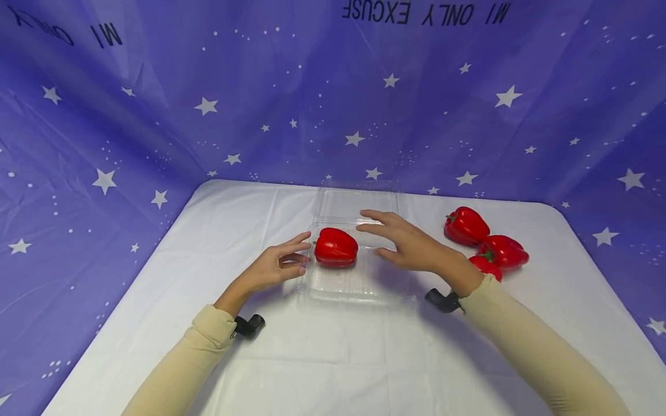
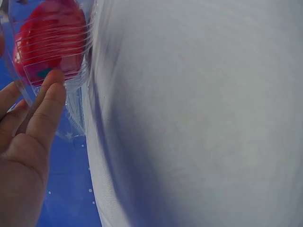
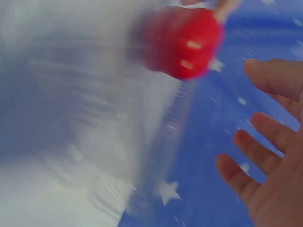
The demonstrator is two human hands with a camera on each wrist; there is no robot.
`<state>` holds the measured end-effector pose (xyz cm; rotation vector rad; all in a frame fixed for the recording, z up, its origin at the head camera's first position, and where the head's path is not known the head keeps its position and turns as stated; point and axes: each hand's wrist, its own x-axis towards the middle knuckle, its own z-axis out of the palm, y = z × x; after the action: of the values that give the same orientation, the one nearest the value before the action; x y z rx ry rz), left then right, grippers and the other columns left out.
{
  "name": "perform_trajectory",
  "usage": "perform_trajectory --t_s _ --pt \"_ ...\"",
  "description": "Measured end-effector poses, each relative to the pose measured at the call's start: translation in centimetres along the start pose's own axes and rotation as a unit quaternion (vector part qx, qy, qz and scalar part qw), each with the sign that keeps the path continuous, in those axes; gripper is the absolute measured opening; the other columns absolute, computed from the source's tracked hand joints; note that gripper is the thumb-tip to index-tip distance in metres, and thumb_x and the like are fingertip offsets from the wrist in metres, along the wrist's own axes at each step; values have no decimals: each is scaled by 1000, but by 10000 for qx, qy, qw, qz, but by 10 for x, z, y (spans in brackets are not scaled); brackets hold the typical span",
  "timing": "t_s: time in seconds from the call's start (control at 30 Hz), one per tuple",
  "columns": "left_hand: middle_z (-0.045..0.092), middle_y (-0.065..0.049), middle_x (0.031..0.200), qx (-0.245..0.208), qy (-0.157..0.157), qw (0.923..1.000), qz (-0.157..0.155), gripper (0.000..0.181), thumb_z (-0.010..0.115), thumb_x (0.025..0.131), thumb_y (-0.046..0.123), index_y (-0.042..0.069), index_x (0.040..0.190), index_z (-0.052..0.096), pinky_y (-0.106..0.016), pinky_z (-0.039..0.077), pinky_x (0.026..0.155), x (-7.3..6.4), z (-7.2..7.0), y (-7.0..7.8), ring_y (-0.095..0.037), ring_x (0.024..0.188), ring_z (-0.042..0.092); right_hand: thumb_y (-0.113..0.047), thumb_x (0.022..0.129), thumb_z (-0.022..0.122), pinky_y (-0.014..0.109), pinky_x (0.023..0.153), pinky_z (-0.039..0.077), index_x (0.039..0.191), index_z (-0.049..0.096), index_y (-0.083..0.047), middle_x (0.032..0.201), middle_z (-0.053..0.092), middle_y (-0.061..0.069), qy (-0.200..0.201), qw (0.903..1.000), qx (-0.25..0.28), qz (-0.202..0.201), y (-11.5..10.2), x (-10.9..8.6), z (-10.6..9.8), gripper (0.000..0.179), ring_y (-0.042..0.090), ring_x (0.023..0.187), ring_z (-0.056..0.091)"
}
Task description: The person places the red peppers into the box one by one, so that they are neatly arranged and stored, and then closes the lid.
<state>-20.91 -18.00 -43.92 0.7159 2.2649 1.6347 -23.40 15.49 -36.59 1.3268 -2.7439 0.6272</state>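
A red bell pepper [image 1: 336,248] lies on its side in the left part of a clear plastic clamshell box [image 1: 359,284], whose lid [image 1: 359,203] is folded back toward the curtain. At the box's left side is my left hand [image 1: 276,264], its fingers extended and touching or very near the wall. In the left wrist view the pepper [image 2: 52,40] shows through the ribbed plastic, just past those fingertips. Over the right part of the box hovers my right hand [image 1: 408,242], fingers spread and holding nothing. The right wrist view has this hand [image 3: 274,142] apart from the blurred pepper [image 3: 184,42].
Several red objects are grouped at the right of the white-covered table [image 1: 322,358]: a rear pepper [image 1: 466,226], another pepper [image 1: 503,252] and a partly hidden one [image 1: 485,266] behind my right forearm. A blue starry curtain [image 1: 312,104] borders the table at the back and sides.
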Motion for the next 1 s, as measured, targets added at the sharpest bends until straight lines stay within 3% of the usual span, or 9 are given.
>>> perform_trajectory --t_s 0.2,0.4,0.47,0.53,0.63,0.73,0.8,0.9,1.0 --pt "28 -11 165 19 -27 10000 62 57 67 89 -3 -7 142 47 -36 52 106 0 1 1 -43 127 58 -12 89 72 59 111 45 142 55 -17 153 45 13 343 9983 189 429 7 -49 -28 56 34 142 41" --pt "26 -10 165 87 -56 9999 30 58 68 89 -1 -6 143 47 -40 51 107 -1 1 2 -42 127 58 -5 83 76 4 107 35 137 59 -16 145 54 12 999 9925 -215 675 17 -109 -40 58 24 136 47" --pt "25 -9 166 86 -76 9999 23 58 68 90 0 -6 144 46 -40 51 107 -1 1 2 -42 128 57 -4 82 77 14 107 44 137 60 -16 143 55 12 1167 9883 -275 940 18 -129 -42 59 23 133 48" --pt "24 -8 166 84 -86 9999 14 59 68 90 1 -6 144 46 -40 51 107 -1 1 3 -41 128 57 -4 80 79 36 103 55 136 60 -18 141 55 11 1308 9824 -385 1273 18 -147 -42 60 24 129 50" --pt "23 -8 167 103 -103 9999 23 60 68 90 1 -6 145 45 -37 51 107 0 2 4 -42 129 57 -4 77 81 32 94 59 133 62 -16 137 58 12 1549 9720 -554 1676 21 -172 -39 60 15 122 53" --pt "22 -8 167 117 -114 9999 19 60 68 90 1 -6 145 44 -35 52 106 0 2 3 -42 129 57 -2 74 83 -2 87 45 130 63 -12 132 59 13 1768 9630 -650 1928 26 -190 -32 60 -5 117 49" --pt "23 -8 167 121 -120 9999 11 60 68 90 1 -6 145 45 -34 52 106 0 1 2 -42 129 57 0 73 83 -10 80 35 128 63 -8 130 59 16 1842 9594 -687 2021 28 -199 -28 60 -4 115 50" --pt "23 -8 167 95 -117 9999 13 60 68 89 0 -6 145 45 -34 52 106 0 1 1 -43 128 57 0 73 82 -1 73 45 127 62 -5 127 59 18 1820 9554 -857 2164 29 -206 -25 58 23 112 57" --pt "22 -9 167 64 -133 9999 7 60 68 89 0 -5 144 45 -35 52 107 0 2 2 -43 128 57 0 74 81 14 67 54 125 62 -3 124 59 20 1811 9515 -977 2285 29 -208 -22 55 36 104 60"
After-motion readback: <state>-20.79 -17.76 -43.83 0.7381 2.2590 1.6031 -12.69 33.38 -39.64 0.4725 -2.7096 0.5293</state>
